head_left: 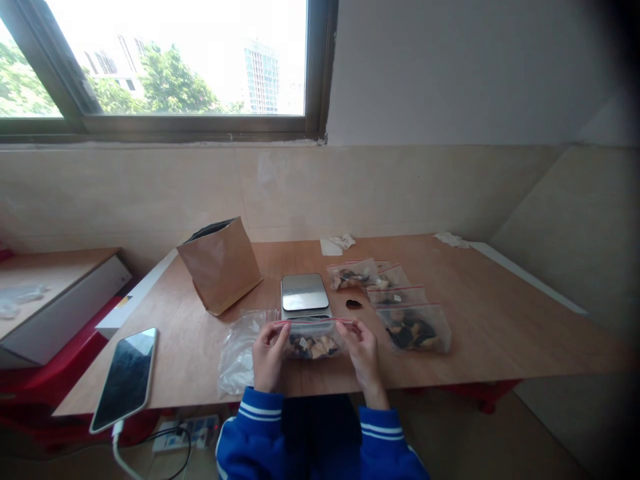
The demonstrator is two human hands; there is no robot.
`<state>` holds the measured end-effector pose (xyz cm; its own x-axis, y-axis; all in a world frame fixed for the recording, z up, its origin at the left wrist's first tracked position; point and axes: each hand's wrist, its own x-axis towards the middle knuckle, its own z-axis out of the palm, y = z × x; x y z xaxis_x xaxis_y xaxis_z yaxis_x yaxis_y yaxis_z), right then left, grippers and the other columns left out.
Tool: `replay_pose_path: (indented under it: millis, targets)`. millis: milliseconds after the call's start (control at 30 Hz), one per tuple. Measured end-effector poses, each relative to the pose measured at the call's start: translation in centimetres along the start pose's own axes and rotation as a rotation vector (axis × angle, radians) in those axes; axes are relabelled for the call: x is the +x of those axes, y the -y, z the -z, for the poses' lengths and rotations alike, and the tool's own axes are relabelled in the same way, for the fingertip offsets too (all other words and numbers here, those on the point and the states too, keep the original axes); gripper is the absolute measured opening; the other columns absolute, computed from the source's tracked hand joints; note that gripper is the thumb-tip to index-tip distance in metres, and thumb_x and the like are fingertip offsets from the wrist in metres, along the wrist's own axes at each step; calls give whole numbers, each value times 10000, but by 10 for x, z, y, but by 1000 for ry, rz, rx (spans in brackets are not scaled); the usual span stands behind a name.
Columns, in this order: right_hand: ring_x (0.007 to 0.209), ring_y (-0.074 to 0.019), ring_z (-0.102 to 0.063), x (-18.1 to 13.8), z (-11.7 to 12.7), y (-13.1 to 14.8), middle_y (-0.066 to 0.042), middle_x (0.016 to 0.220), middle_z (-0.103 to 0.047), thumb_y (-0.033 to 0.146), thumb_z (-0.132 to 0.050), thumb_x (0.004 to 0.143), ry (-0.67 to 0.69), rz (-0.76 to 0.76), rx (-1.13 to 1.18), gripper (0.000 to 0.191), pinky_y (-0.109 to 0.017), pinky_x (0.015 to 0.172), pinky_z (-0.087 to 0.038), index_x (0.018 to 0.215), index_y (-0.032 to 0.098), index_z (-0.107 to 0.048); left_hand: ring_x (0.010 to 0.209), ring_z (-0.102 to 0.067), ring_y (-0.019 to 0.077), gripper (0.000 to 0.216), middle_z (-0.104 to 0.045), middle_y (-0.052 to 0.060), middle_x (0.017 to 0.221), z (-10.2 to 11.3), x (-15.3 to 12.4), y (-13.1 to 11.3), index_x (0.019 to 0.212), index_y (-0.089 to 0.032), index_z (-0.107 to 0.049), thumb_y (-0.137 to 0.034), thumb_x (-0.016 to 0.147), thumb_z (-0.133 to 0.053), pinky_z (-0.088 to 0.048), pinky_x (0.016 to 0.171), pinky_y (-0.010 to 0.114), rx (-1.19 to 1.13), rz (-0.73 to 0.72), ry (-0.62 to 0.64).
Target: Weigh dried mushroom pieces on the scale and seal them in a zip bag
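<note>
Between my two hands a clear zip bag (315,347) with a red seal strip is held by its top edge. Dark and tan dried pieces lie inside it. My left hand (270,350) pinches the strip's left end, and my right hand (361,347) pinches the right end. Just behind the bag sits a small digital scale (304,292) with a shiny metal plate; the bag hides part of its front. Flat clear zip bags (243,357) lie beside my left hand. Past my right hand stands a filled zip bag (417,328) with similar pieces.
A brown paper bag (220,267) stands open at the back left. More filled zip bags (353,273) sit right of the scale, near one loose dark piece (353,304). A phone (126,377) with a charging cable lies at the left edge. Crumpled tissue (343,241) is by the wall.
</note>
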<state>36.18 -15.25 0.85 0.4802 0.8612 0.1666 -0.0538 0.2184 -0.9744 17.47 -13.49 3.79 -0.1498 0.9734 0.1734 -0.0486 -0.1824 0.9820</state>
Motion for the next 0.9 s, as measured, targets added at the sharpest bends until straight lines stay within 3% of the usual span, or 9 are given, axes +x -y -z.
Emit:
replay_pose_path:
  millis: [167, 267, 433, 667, 900]
  targets:
    - [779, -194, -644, -1, -2, 0, -38, 801, -691, 445, -715, 697, -12, -9, 98, 305, -330, 765, -512, 795, 173, -621, 846, -631, 195, 286, -697, 65, 837, -4, -3, -2, 832, -151, -709, -409, 709, -722, -478, 780, 288, -72, 55, 24]
    - [792, -194, -654, -3, -5, 4, -46, 851, -704, 472, -674, 739, 78, -53, 171, 327, -322, 748, -519, 889, 186, -623, 798, -630, 172, 302, -694, 54, 832, -6, -3, 0, 846, -154, -697, -431, 725, -702, -482, 713, 261, -179, 132, 88]
    - [941, -232, -664, -6, -11, 10, -79, 1000, -719, 498, -667, 743, 207, -62, 197, 402, -386, 866, -506, 1004, 193, -641, 828, -642, 185, 308, -710, 63, 839, -6, -3, -2, 861, -147, -706, -384, 670, -754, -495, 750, 275, -156, 158, 116]
    - [867, -247, -690, -6, -11, 5, -92, 873, -748, 511, -695, 715, 149, -96, 110, 369, -390, 807, -536, 845, 167, -721, 751, -639, 167, 326, -700, 51, 783, -9, -5, -1, 857, -141, -708, -372, 638, -779, -492, 669, 250, -178, 208, 80]
    - [807, -228, -694, -6, -14, 6, -82, 838, -750, 462, -720, 706, 81, -56, 81, 326, -377, 786, -541, 842, 165, -732, 775, -629, 160, 294, -690, 39, 790, -7, -4, 2, 830, -147, -691, -375, 659, -761, -481, 691, 248, -176, 187, 61]
